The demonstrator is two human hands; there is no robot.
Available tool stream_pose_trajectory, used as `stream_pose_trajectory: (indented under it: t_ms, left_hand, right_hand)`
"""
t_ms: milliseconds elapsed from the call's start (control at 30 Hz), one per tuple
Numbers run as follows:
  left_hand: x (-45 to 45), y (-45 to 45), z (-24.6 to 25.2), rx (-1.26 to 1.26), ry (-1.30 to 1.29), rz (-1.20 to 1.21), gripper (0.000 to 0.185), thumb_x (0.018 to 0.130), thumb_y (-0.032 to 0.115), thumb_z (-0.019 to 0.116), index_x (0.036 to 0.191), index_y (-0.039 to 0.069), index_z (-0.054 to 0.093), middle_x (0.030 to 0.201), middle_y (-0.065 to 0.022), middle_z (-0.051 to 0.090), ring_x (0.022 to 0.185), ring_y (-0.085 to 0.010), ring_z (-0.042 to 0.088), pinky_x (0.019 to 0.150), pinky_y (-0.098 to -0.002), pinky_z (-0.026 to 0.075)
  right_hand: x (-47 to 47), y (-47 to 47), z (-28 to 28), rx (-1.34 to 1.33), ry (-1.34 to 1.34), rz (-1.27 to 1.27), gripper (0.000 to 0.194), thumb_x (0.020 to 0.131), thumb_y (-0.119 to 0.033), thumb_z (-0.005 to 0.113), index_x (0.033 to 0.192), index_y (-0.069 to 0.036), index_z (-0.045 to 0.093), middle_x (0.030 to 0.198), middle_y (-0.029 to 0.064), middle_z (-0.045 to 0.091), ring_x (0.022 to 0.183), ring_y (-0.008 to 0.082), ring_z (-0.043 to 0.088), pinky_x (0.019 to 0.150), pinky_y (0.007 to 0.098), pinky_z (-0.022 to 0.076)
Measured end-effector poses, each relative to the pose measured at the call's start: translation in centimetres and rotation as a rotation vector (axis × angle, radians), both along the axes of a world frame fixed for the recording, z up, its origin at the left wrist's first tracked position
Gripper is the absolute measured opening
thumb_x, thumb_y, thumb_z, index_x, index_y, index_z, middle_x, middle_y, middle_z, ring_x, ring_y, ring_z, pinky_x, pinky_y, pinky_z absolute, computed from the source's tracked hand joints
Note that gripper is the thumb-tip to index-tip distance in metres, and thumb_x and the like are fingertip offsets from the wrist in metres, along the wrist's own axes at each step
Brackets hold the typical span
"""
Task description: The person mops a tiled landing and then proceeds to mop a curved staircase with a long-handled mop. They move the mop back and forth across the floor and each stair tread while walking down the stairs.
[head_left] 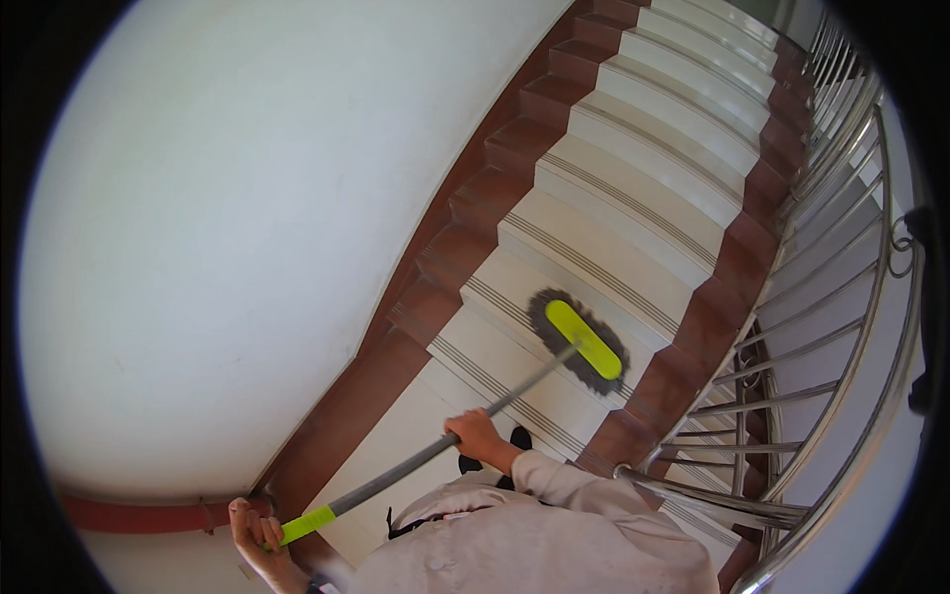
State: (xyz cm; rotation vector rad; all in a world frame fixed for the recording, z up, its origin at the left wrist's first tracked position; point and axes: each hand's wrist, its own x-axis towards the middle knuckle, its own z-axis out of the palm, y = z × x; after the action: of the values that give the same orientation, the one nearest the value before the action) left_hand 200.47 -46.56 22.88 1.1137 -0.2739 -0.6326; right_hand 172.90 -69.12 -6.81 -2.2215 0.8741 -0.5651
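A mop with a lime-green oval head plate (582, 339) and a grey fringed pad (544, 334) rests on a cream stair tread near the foot of the flight. Its grey pole (404, 471) slants down and left towards my body. My right hand (476, 436) is wrapped around the pole partway along. At the pole's end, my left hand (258, 533) grips near the lime-green handle sleeve (308, 525), beside the wall. Dark shoes (522, 438) show just below the pole, partly hidden by my clothing and right hand.
Cream steps (627, 174) with dark grooved nosings and red-brown borders (519, 141) curve away ahead. A white wall (215, 223) bounds the left. Metal railings (809, 393) run along the right, their newel end close to my right arm. A red pipe (141, 514) crosses the lower left.
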Motion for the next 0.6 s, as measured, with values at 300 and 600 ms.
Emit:
stream_pose_trajectory:
  t_ms: [300,600]
  left_hand:
    - [-2.2,-1.7,-4.0,0.085,0.089,-0.109,0.008,0.099,0.010,0.054,0.093,0.008,0.059,0.049,0.0068,0.026,0.035,-0.0041,0.019,0.038,-0.0235,0.020]
    - [0.3,4.7,-1.1,-0.073,-0.109,0.196,0.007,0.100,0.008,0.052,0.097,0.007,0.058,0.052,0.0055,0.028,0.037,-0.0039,0.021,0.042,-0.0221,0.022]
  right_hand:
    - [-7.7,1.7,-1.2,0.112,0.377,0.003,0.013,0.068,-0.017,0.070,0.081,-0.018,0.068,0.071,0.0082,0.067,0.072,0.0332,0.067,0.067,0.0493,0.0468]
    - [8.3,-2.0,-0.6,-0.070,0.251,0.232,0.007,0.073,-0.007,0.057,0.078,-0.011,0.059,0.075,0.0143,0.066,0.081,0.0381,0.066,0.071,0.0534,0.0447]
